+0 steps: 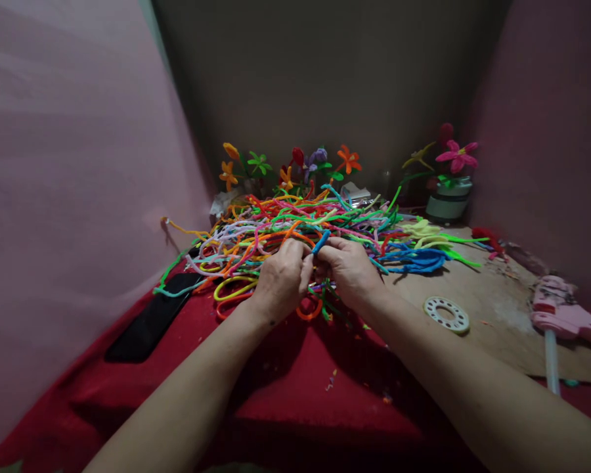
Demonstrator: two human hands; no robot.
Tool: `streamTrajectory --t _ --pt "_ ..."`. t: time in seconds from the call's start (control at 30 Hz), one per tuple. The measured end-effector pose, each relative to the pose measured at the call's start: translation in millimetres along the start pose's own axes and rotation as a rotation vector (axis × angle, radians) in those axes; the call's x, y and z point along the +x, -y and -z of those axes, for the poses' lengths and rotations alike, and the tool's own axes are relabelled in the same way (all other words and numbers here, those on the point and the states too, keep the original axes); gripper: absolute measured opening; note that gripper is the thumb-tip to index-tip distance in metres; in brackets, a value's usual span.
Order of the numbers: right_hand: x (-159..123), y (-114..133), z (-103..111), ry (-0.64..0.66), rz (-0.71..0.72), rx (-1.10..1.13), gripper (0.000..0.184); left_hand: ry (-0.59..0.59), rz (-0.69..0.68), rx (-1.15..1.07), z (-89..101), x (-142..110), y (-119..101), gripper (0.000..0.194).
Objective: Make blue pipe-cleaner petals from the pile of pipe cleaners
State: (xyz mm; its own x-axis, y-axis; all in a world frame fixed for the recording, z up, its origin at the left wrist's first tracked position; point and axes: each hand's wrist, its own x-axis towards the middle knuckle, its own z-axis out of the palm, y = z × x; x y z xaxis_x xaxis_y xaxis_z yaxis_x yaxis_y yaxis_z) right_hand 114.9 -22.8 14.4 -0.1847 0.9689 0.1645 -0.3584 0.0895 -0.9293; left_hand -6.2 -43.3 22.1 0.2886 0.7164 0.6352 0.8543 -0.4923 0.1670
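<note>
Hands (pixel 284 276), grip clamped on blue stem (pixel 321 242), room on red cloth (pixel 295 391) toward near edge

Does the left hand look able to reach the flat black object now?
Probably yes: the flat black object lies left of the left hand, its near part uncovered. But the hand is at the blue piece and may need to leave it.

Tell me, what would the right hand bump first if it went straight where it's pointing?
Probably the left hand: the right hand points towards it, with the blue fuzzy stem at their fingertips. I can't tell whether the hands already touch.
</note>
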Motion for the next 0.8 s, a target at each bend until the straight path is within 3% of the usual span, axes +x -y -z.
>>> streamTrajectory --t 0.2,0.37,0.5,0.67,0.8 --pt "1 6 2 -0.049 0.129 -0.26 0.006 0.167 0.311 -0.524 2.6 4 3 0.014" --pt "0 4 -2 -0.014 0.069 -0.053 0.002 0.235 0.499 -0.895 12.7 9 1 0.018" --pt "-1 3 -3 -0.049 0.127 -0.099 0.004 0.221 0.551 -0.923 17.1 12 -2 0.018" --pt "-2 2 -3 -0.053 0.2 -0.355 0.005 0.069 0.525 -0.799 19.3 12 -3 0.023" --pt "-7 3 -5 -0.038 0.177 -0.377 0.008 0.091 0.545 -0.845 17.4 11 0 0.018"
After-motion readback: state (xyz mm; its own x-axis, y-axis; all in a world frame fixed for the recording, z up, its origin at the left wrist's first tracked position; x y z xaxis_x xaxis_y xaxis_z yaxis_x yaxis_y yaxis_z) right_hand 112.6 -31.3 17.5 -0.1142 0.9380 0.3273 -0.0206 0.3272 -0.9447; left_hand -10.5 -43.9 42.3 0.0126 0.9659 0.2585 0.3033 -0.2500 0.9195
